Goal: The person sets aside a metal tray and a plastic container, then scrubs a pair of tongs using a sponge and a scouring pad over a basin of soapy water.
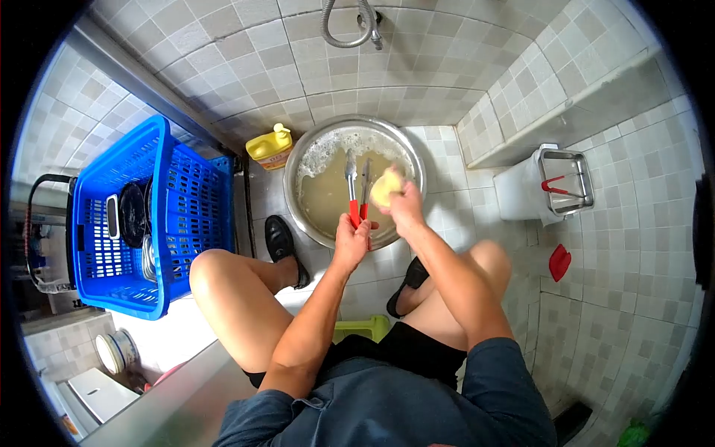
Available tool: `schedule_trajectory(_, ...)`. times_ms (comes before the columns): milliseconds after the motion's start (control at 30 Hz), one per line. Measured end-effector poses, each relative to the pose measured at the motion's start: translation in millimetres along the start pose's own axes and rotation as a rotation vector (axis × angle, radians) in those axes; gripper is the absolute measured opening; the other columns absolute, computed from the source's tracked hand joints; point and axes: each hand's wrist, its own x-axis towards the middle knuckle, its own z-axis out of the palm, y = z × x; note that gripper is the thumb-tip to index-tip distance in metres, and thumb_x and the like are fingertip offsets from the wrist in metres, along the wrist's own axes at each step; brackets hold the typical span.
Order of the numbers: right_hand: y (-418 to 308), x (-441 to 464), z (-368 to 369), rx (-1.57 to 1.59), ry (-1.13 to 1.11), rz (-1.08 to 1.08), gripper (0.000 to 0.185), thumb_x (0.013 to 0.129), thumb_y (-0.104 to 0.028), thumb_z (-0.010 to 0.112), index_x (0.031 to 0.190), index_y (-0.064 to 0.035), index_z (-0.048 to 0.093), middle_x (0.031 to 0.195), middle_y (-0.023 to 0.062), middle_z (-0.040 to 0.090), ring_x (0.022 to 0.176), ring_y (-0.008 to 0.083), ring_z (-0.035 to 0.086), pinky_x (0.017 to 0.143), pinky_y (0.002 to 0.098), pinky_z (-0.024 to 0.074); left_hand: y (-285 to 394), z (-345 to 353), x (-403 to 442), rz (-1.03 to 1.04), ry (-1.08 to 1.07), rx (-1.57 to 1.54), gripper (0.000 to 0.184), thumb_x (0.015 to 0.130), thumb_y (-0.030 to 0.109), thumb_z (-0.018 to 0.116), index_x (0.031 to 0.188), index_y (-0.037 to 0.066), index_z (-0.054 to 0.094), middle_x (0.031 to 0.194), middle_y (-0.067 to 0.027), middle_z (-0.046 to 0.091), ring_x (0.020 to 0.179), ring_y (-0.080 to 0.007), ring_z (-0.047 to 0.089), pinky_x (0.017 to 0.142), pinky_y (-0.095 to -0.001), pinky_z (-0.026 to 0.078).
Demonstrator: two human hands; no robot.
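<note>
My left hand [353, 240] is closed around the red handles of metal tongs [351, 176], whose two arms stand apart and point away from me over a wide metal basin [293, 195]. Murky, foamy water [322, 195] fills the basin. To the right of the tongs, my right hand [404, 203] grips a yellow sponge [386, 187], slightly blurred, above the basin's right side. The sponge and the tongs appear apart.
A yellow bottle [269, 149] stands left of the basin. Farther left is a blue basket [195, 212] with dark pans. A white bin [516, 191] with a metal container is at the right. A hose [344, 43] hangs on the far wall.
</note>
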Motion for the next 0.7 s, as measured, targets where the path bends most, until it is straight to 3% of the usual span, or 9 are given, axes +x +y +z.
schedule_trajectory(133,-23.5,5.9,-7.7,0.232,-0.039,-0.017,0.029,0.089,-0.003,0.044,0.117,-0.0017,0.05,0.112,0.0146,0.061,0.091,0.0253,0.067,0.06,0.0371,0.059,-5.3,-2.9,2.1,-0.02,0.003,0.045,0.016,0.098,0.008,0.052,0.108,0.001,0.042,0.091,-0.0147,0.07,0.051,-0.011,0.052,0.046,-0.0267,0.044)
schedule_trajectory(300,-3.9,-8.8,-2.4,-0.073,-0.241,0.283,0.034,0.085,-0.014,0.057,0.116,-0.0026,0.048,0.102,0.0106,0.059,0.085,0.0208,0.063,0.055,0.0352,0.0533,-31.2,-5.2,11.9,0.058,-0.017,0.179,0.018,0.097,0.009,0.054,0.109,0.002,0.042,0.087,-0.0118,0.066,0.052,-0.0097,0.051,0.047,-0.0258,0.044)
schedule_trajectory(367,-2.8,-17.5,5.6,-0.207,-0.238,0.248,0.032,0.083,-0.013,0.064,0.11,-0.0003,0.05,0.09,0.0099,0.057,0.072,0.0187,0.06,0.046,0.0312,0.0478,-29.0,-5.8,12.4,0.073,0.055,0.413,0.025,0.092,0.015,0.06,0.102,-0.002,0.046,0.085,-0.0221,0.065,0.076,-0.0346,0.064,0.071,-0.0445,0.05)
schedule_trajectory(400,1.0,-12.9,2.0,-0.199,-0.231,0.249,0.032,0.083,-0.013,0.064,0.11,-0.0003,0.05,0.09,0.0099,0.057,0.072,0.0187,0.06,0.046,0.0312,0.0478,-25.4,-4.5,9.9,0.073,0.046,0.419,0.025,0.092,0.015,0.06,0.102,-0.002,0.046,0.085,-0.0221,0.065,0.076,-0.0346,0.064,0.071,-0.0445,0.05)
schedule_trajectory(467,4.5,-1.1,-4.1,-0.247,-0.337,0.337,0.026,0.084,-0.012,0.062,0.104,0.0015,0.054,0.081,0.0093,0.058,0.06,0.019,0.058,0.041,0.0317,0.046,-18.2,-3.4,0.4,0.249,0.074,0.633,0.021,0.094,0.013,0.059,0.102,-0.001,0.045,0.077,-0.0137,0.057,0.065,-0.0212,0.056,0.062,-0.036,0.049)
schedule_trajectory(500,7.0,1.6,-6.5,-0.206,-0.293,0.318,0.021,0.085,-0.01,0.061,0.1,0.0036,0.056,0.074,0.0105,0.06,0.053,0.0206,0.058,0.039,0.034,0.0459,-14.9,-1.6,-5.9,0.25,0.062,0.641,0.021,0.094,0.013,0.059,0.102,-0.001,0.045,0.077,-0.0137,0.057,0.065,-0.0212,0.056,0.062,-0.036,0.049)
schedule_trajectory(600,16.3,24.2,-13.1,-0.217,-0.125,0.206,0.019,0.085,-0.009,0.059,0.099,0.0039,0.057,0.076,0.0132,0.061,0.054,0.0215,0.06,0.037,0.0343,0.044,-5.2,7.7,-21.0,0.265,0.014,0.629,0.022,0.093,0.015,0.059,0.099,-0.002,0.047,0.077,-0.0169,0.056,0.071,-0.0262,0.056,0.068,-0.0408,0.048)
schedule_trajectory(667,18.2,38.8,-18.9,-0.245,-0.09,0.218,0.018,0.086,-0.009,0.059,0.097,0.0049,0.061,0.08,0.017,0.064,0.058,0.0248,0.064,0.037,0.0368,0.0466,-0.4,11.1,-28.0,0.195,-0.013,0.639,0.021,0.093,0.012,0.058,0.099,-0.002,0.043,0.079,-0.0294,0.058,0.075,-0.0481,0.057,0.071,-0.0493,0.047)
schedule_trajectory(700,16.2,41.0,-19.9,-0.33,0.014,0.146,0.019,0.087,-0.011,0.059,0.096,0.0057,0.062,0.082,0.0188,0.066,0.06,0.0266,0.066,0.038,0.0381,0.0482,1.9,11.3,-30.6,0.194,-0.028,0.626,0.021,0.093,0.012,0.058,0.099,-0.003,0.044,0.077,-0.0296,0.058,0.074,-0.0486,0.057,0.07,-0.0488,0.047)
